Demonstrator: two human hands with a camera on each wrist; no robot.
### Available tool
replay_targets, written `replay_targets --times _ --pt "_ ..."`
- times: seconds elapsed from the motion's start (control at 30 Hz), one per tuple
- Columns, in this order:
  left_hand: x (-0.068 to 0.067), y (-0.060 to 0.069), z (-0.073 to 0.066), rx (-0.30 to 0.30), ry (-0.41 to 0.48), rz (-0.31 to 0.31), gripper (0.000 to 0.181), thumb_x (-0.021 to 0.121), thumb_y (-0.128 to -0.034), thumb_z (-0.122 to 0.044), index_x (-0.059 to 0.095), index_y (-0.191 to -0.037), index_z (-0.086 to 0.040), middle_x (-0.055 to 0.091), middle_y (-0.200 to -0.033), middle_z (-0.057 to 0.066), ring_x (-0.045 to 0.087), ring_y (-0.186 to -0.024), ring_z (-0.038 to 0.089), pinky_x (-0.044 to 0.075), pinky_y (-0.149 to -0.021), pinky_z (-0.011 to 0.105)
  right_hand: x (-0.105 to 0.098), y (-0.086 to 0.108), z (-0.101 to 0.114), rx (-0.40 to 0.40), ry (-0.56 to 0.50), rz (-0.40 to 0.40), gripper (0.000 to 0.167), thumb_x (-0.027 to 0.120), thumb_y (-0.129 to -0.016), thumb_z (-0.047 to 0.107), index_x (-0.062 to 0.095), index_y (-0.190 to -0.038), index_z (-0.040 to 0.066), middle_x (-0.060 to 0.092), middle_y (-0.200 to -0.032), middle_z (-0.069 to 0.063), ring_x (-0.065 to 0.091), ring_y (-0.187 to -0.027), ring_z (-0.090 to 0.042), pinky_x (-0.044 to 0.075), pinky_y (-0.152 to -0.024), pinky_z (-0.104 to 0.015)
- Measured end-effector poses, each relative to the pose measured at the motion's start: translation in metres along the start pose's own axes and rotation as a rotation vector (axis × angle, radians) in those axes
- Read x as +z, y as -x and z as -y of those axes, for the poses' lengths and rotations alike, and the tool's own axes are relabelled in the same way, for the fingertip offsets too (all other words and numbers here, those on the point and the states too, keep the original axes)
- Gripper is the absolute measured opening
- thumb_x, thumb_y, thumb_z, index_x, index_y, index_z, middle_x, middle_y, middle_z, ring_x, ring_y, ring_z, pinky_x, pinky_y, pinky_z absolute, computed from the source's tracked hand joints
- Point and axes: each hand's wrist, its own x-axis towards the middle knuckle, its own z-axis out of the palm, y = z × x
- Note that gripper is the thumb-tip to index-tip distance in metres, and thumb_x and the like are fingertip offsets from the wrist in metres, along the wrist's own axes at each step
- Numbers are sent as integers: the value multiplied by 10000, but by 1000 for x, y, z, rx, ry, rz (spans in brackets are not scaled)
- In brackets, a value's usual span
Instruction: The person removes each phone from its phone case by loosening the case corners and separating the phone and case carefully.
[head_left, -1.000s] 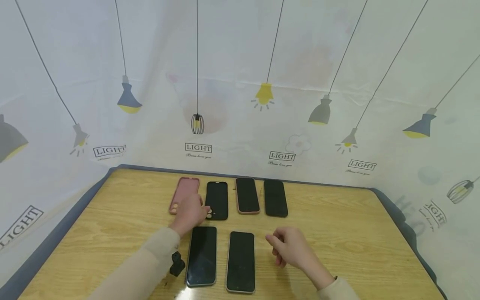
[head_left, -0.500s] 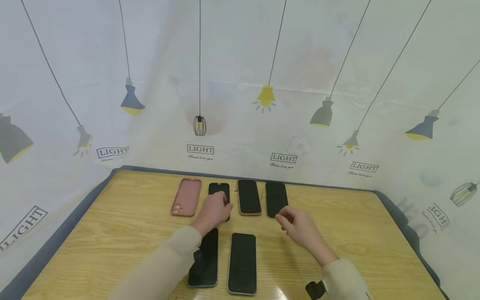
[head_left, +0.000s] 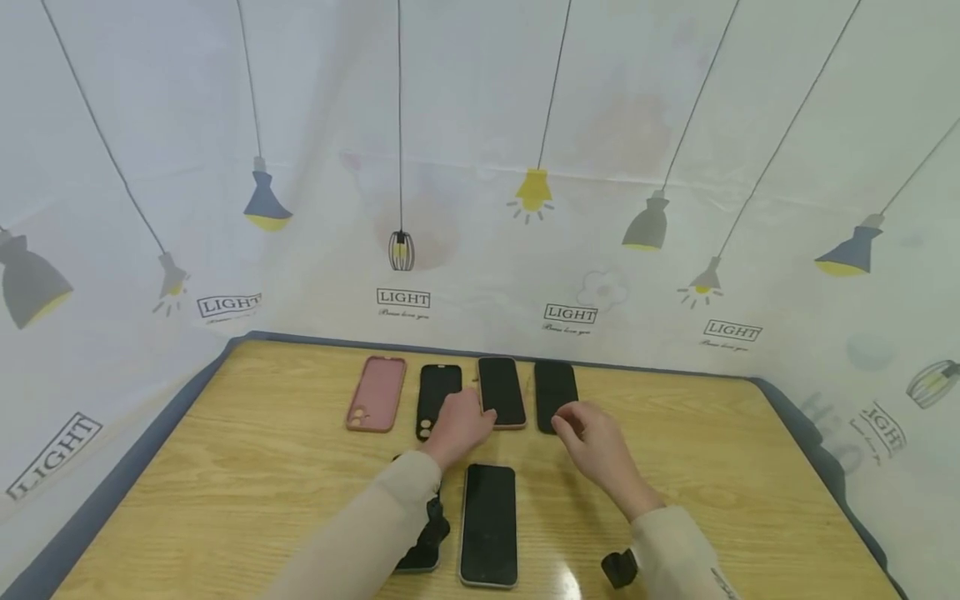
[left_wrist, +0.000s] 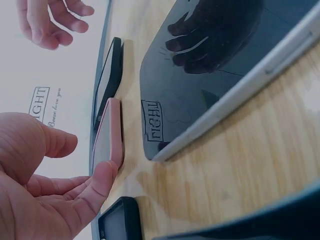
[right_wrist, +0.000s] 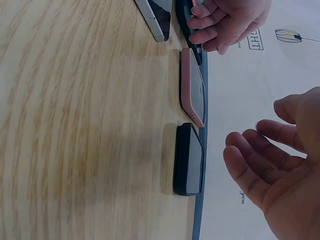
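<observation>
My left hand [head_left: 459, 429], fingers loosely bent, is at the lower left of the phone in a pink case [head_left: 504, 387]. In the left wrist view a fingertip overlaps that case's edge; I cannot tell whether it touches. My right hand [head_left: 597, 448] hovers by the lower end of the phone in a black case [head_left: 553, 387], relaxed and holding nothing. Left of these phones lie an empty black case [head_left: 439, 386] and an empty pink case [head_left: 378, 392]. The black one's lower part is partly hidden by my left hand.
Nearer me lies a bare phone [head_left: 489, 525] with a dark screen. Another phone [head_left: 420, 561] is mostly hidden under my left sleeve and wrist camera. The wooden table [head_left: 712, 467] ends at a printed white curtain [head_left: 480, 275] behind the phones.
My left hand has moved right, from the pink case across the black case to the pink-cased phone. The right hand has moved up to the black-cased phone. The phones and cases stay put.
</observation>
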Motion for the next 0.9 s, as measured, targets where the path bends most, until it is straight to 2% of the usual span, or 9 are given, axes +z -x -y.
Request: replay_targets --times 0.2,0.37,0.57,0.77,0.9 --pt "6 -2 -4 -46 -11 -5 477 612 -1043 -181 464 -593 -121 347 -468 -26 341 -399 129 297 -422 273 5 -2 -3 6 1 6 62 686 -994 87 735 -986 51 705 -922 -76 620 -802 -172 549 -726 -364" --pt "14 -5 -3 -91 -24 -13 538 608 -1047 -185 455 -534 -127 332 -448 -37 343 -389 124 290 -401 260 9 -1 -4 8 -6 12 56 689 -993 90 736 -973 67 697 -914 -54 608 -796 -156 545 -717 -354" --pt "22 -8 -1 -67 -48 -69 528 597 -1044 -112 446 -539 -130 365 -488 -14 362 -407 131 276 -399 246 11 -1 -3 19 -17 21 62 687 -997 96 735 -964 79 684 -912 -41 605 -802 -147 545 -718 -341" --pt "25 -10 -1 -51 -112 -109 518 558 -948 84 360 -530 -150 295 -478 -21 299 -402 134 224 -391 246 12 0 -2 33 -23 33 67 681 -1001 99 740 -980 74 691 -929 -49 620 -816 -157 554 -729 -355" --pt "25 -11 -3 -54 -121 -120 489 594 -915 94 392 -534 -136 355 -501 0 344 -427 142 257 -407 253 12 1 -2 32 -22 31 67 683 -997 91 742 -974 70 695 -925 -47 626 -810 -154 557 -722 -339"
